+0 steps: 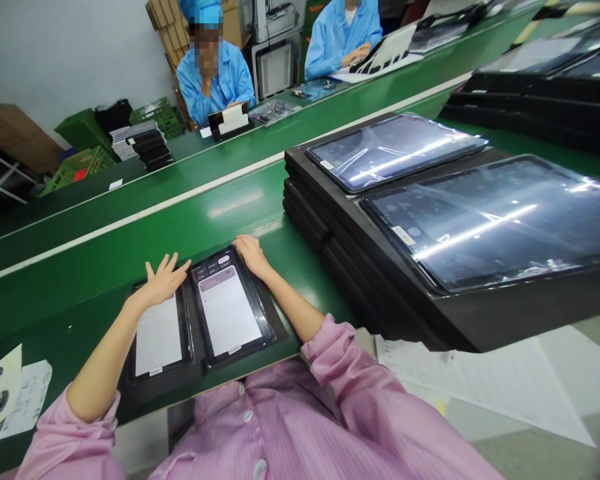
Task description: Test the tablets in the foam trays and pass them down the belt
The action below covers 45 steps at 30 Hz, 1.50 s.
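Two tablets with lit screens lie side by side in a black foam tray (196,347) at the bench edge. Over the upper part of the left tablet (157,333) is my left hand (165,280), its fingers spread and reaching towards the gap between the two. The right tablet (230,310) shows a white page with a purple band and a dark bar on top. My right hand (250,253) rests at that tablet's top right corner, fingers bent over the edge; the fingertips are partly hidden. Each tablet bears a small white label at its lower edge.
At right stands a tall stack of black foam trays (320,233), topped by film-covered tablets (395,150). Papers (480,380) lie below it. A green conveyor (240,200) runs beyond my bench. Across it sit two people in blue (235,73). Notes (25,400) lie at left.
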Each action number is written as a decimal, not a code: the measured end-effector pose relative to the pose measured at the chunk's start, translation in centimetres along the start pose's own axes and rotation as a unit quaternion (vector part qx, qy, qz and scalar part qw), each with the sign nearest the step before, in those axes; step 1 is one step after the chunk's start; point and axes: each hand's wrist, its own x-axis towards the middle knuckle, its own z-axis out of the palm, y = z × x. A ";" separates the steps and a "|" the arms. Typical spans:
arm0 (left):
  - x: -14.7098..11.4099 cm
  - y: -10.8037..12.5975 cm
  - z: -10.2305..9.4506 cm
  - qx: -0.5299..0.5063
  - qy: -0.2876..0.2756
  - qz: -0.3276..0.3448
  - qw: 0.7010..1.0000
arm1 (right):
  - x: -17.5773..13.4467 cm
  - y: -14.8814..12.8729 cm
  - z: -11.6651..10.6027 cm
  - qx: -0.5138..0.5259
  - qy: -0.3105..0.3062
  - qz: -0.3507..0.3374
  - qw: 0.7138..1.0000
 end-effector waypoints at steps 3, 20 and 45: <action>-0.3 -2.4 -1.6 -0.036 -0.042 -0.056 0.997 | -0.8 -0.6 -0.4 -0.086 0.005 0.009 0.996; -2.0 -4.5 -1.9 -0.099 -0.124 -0.024 0.987 | -1.5 -0.1 -3.2 -0.190 -0.169 -0.096 0.962; -4.9 -4.1 -0.2 -0.062 -0.034 -0.008 0.997 | -4.7 4.6 -1.0 -0.034 0.040 -0.043 0.998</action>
